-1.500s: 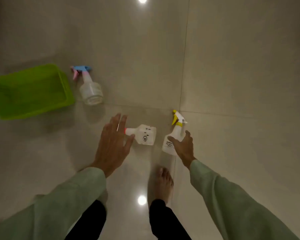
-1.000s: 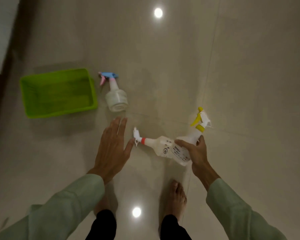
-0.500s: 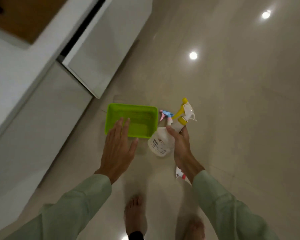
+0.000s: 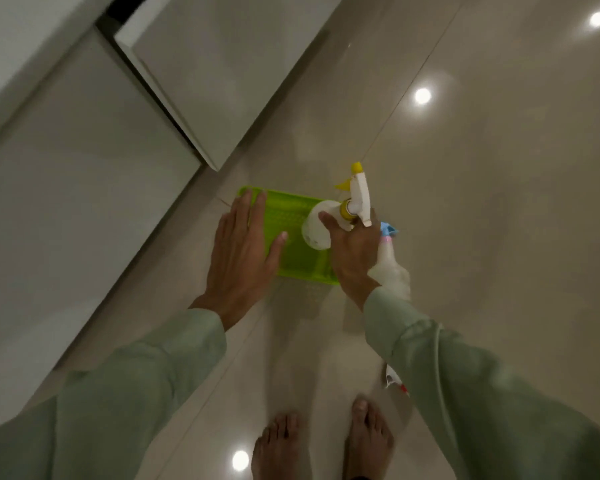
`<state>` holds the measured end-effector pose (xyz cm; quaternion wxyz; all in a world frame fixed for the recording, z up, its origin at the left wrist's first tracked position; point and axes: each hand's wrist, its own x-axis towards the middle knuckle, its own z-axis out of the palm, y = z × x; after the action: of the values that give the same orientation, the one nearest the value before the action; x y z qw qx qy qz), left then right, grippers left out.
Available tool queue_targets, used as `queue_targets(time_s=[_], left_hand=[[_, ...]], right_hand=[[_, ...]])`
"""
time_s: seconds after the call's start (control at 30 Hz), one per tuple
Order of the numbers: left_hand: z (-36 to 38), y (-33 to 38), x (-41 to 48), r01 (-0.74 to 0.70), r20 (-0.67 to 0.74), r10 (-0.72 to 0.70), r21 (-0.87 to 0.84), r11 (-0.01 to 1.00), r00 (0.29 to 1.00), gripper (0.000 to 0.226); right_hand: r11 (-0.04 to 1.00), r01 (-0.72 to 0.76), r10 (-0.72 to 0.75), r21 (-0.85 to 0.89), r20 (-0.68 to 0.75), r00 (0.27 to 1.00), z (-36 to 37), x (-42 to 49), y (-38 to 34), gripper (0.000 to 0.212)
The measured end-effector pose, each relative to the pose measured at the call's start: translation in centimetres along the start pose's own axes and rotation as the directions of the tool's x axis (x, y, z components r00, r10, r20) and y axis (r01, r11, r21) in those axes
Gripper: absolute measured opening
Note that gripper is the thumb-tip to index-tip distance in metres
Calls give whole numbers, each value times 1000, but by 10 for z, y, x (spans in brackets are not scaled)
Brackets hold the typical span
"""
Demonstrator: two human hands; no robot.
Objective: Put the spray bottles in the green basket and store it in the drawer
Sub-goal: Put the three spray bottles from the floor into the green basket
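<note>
Right hand (image 4: 352, 251) gripping yellow-trigger spray bottle (image 4: 321, 225) by the neck, now held over green basket (image 4: 291, 251); half a second ago still short of it, at the basket's 3 o'clock edge. Left hand (image 4: 239, 258) flat, fingers together, thumb out, now over the basket's 9 o'clock side, contact unclear. Blue-trigger bottle (image 4: 387, 261) standing on floor (image 4: 499, 202) at 3 o'clock of basket, partly hidden by wrist. Red-collar bottle (image 4: 394, 381) at 5 o'clock, mostly behind sleeve. Open drawer (image 4: 222, 74) at 11 o'clock, larger in view than before.
</note>
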<state>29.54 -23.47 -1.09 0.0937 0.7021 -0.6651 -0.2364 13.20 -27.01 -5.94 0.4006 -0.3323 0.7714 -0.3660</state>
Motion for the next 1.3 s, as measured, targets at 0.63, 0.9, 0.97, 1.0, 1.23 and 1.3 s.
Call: queue_targets(time_s=[0.63,0.9,0.97,1.0,1.23,1.3], left_hand=[[43,1,11,-14,50,14,10,1000,999,69],[23,37,-25,-58,85,57,8,998,995,68],[16,49,-43,-72,101,70,10,997,992,67],[13,56,-52,-86,113,84,12,996,990,67],[8,100,-118,-160,194,166,-43,986,967,68],[12,110,-137,-188,225,194,-46,981,955,68]], right_hand=[[932,253,-257,-260,17,966,16,11,54,51],[961,221,-221,-167,18,975,-65,-28,45,62],[957,223,-229,-187,-11,973,-96,-45,43,58],[954,229,-237,-194,-19,971,-111,-54,43,54],[979,117,-131,-166,-78,988,-200,-116,51,51],[980,63,-82,-189,-93,992,-222,-135,62,53]])
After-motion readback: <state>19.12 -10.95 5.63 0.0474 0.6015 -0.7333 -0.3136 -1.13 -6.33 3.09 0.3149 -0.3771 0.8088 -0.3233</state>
